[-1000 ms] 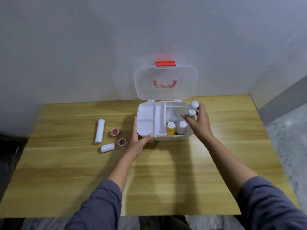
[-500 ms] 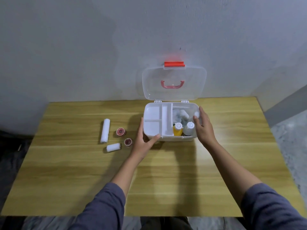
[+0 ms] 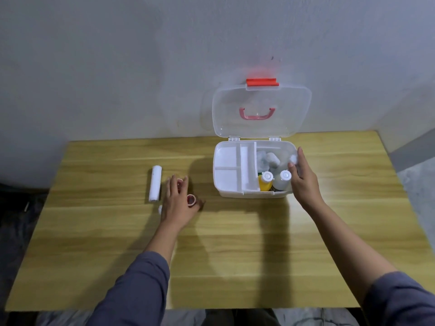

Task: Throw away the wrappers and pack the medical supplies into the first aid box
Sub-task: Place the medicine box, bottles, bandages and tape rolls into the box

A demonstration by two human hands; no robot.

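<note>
so my left hand has just let go of the first aid box and dropped, fingers spread, over the tape rolls, right hand loosely curled at the bottle side, meaning bottles are in, tape's next.

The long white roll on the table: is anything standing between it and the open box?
Yes. The left hand and two small red-cored tape rolls lie between the long white roll and the first aid box.
</note>
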